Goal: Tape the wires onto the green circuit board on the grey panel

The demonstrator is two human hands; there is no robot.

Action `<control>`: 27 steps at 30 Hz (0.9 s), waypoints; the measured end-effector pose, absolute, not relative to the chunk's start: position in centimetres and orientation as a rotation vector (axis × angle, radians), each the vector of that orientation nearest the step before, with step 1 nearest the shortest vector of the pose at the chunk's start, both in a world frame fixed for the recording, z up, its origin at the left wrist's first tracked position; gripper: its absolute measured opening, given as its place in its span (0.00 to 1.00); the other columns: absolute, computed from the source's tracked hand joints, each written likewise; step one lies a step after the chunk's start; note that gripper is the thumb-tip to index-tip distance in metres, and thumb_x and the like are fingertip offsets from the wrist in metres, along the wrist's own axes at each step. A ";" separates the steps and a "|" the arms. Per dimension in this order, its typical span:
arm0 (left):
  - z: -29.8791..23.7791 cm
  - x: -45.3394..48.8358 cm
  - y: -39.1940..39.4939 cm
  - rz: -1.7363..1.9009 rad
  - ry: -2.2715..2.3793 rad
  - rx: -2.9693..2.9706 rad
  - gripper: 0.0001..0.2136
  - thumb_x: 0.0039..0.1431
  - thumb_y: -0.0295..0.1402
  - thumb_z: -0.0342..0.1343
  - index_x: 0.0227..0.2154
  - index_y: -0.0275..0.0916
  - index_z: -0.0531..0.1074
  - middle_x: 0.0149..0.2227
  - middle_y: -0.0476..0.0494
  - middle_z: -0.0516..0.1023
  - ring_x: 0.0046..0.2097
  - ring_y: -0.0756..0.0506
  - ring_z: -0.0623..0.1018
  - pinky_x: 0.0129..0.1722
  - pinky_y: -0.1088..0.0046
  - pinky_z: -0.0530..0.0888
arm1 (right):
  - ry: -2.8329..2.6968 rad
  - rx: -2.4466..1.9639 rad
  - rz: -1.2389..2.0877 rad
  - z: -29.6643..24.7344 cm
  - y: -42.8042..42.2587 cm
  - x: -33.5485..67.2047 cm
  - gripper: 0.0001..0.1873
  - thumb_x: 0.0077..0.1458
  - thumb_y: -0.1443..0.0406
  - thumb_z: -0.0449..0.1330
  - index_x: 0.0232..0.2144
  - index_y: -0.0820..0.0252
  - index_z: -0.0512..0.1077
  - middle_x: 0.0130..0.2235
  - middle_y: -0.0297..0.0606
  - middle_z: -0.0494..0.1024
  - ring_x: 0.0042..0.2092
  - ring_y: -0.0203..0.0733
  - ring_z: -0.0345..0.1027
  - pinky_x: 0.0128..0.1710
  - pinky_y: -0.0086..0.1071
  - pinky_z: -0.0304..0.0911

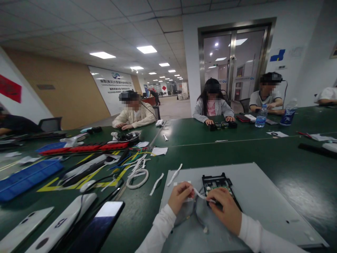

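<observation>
My left hand (179, 196) and my right hand (223, 209) are close together over a grey metal plate (263, 203) at the near edge of the green table (289, 165). Both hands pinch a thin white strip (199, 194) stretched between them. A black circuit module (216, 182) lies on the plate just beyond my right hand. A dark cable (196, 218) loops below my hands and ends in a small white plug (204, 230).
Loose white strips (157, 183), a white coil (137, 177) and coloured wires (131, 160) lie to the left, with a phone (98, 225), white devices, blue trays (25, 177) and a red bar (86, 147). Three people sit across the table; water bottles (261, 117) stand at the far right.
</observation>
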State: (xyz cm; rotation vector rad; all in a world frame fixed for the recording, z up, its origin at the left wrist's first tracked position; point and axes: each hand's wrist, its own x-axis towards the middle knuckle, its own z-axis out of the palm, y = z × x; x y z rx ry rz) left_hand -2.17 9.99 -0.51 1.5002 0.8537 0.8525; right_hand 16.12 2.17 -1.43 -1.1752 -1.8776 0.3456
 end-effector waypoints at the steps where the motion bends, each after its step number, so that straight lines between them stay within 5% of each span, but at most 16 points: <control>1: -0.5 -2.2 9.9 0.855 0.871 1.534 0.13 0.47 0.41 0.52 0.23 0.34 0.67 0.21 0.48 0.69 0.26 0.50 0.69 0.29 0.74 0.67 | -1.886 -1.173 0.354 -1.4 2.1 16.1 0.10 0.47 0.73 0.50 0.32 0.57 0.66 0.34 0.34 0.72 0.39 0.39 0.63 0.42 0.37 0.52; 13: -1.0 -2.4 9.7 0.985 1.099 1.776 0.13 0.49 0.41 0.49 0.21 0.34 0.66 0.19 0.51 0.65 0.24 0.51 0.66 0.24 0.78 0.62 | -2.042 -1.069 0.319 -1.6 1.6 16.3 0.23 0.40 0.78 0.45 0.39 0.56 0.64 0.40 0.36 0.69 0.45 0.40 0.60 0.45 0.39 0.51; 27: 0.2 -2.8 9.0 0.854 1.222 2.274 0.09 0.51 0.32 0.46 0.20 0.36 0.67 0.24 0.48 0.66 0.29 0.49 0.66 0.28 0.75 0.63 | -2.200 -1.123 0.204 -0.7 1.0 15.5 0.08 0.52 0.71 0.48 0.31 0.56 0.65 0.30 0.32 0.70 0.34 0.36 0.61 0.45 0.39 0.45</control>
